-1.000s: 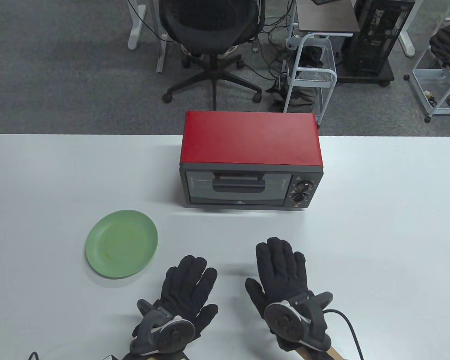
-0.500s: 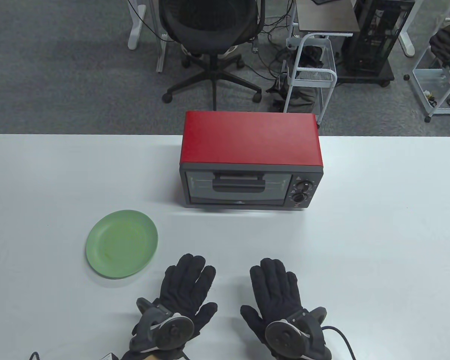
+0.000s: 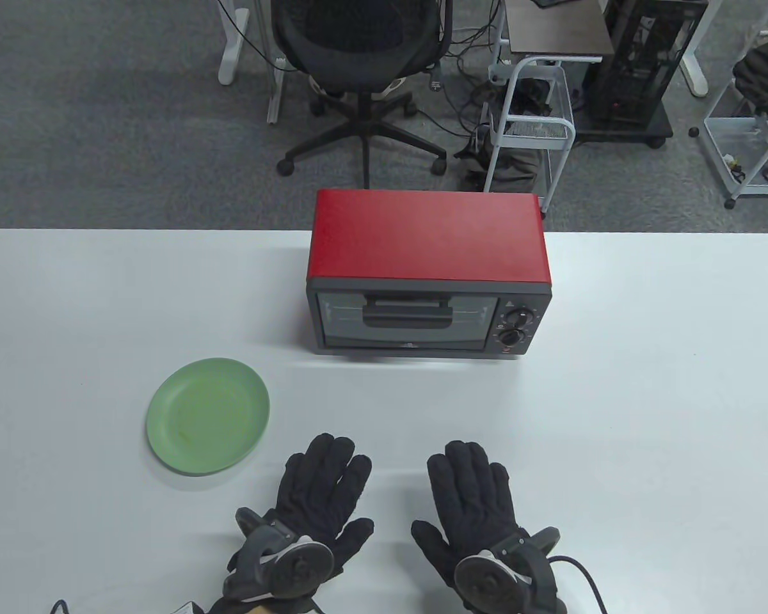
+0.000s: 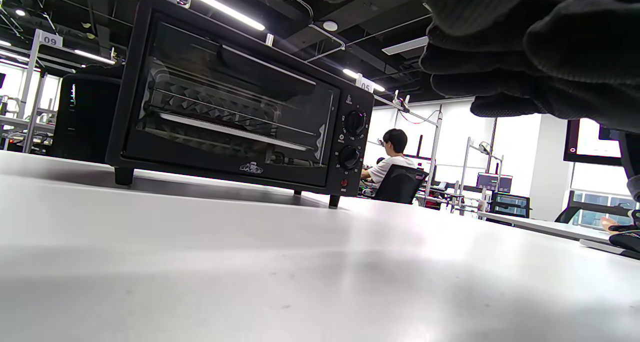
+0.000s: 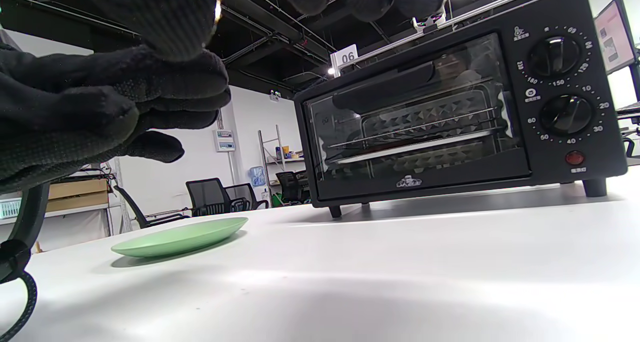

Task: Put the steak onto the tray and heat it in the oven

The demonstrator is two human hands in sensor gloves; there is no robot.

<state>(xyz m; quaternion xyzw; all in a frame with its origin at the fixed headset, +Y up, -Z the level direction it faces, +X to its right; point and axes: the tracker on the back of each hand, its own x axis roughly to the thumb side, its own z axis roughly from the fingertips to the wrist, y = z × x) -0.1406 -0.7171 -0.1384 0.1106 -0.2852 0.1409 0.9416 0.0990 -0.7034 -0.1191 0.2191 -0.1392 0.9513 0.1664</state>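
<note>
Both hands, left hand [image 3: 320,495] and right hand [image 3: 470,505], lie flat, fingers straight, on the bench [image 3: 646,416]; no steak is visible, probably inside the closed oven [image 3: 429,281], likely soft and slippery.

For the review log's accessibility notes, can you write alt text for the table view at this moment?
Two black-gloved hands, the left hand and right hand, lie flat and open on a white table, holding nothing. Beyond them stands a red toaster oven with its door closed, and an empty green plate lies to the left hand's left. No steak is visible.
</note>
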